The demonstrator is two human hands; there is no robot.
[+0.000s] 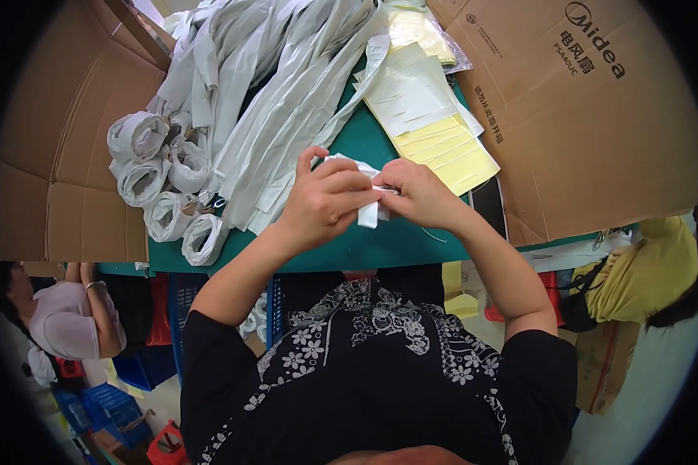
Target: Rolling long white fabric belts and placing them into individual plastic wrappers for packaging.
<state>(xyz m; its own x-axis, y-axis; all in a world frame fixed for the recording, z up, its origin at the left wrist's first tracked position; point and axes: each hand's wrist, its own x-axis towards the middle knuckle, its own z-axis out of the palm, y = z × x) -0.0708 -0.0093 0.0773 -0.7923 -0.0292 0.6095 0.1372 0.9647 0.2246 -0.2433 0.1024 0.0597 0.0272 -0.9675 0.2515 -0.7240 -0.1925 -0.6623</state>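
Observation:
Above the near edge of the green table, both hands meet at a white strip (368,216) that is folded or rolled up. My left hand (323,198) pinches it from the left, with the index finger raised and bent. My right hand (422,195) closes on it from the other side, thumb and fingers pressed together. A short flat end of the strip hangs down between the hands; the rest is partly covered by my fingers. Just beyond my left hand lies a pile of long white strips (287,101), creased and running away from me.
Several rolled white strips (142,183) are heaped at the left. Yellow and white sheets (447,155) lie on the green tabletop (341,252) at the right. Cardboard panels stand at the left (70,147) and right (589,132). Other people are at both sides; a blue crate (184,298) is below.

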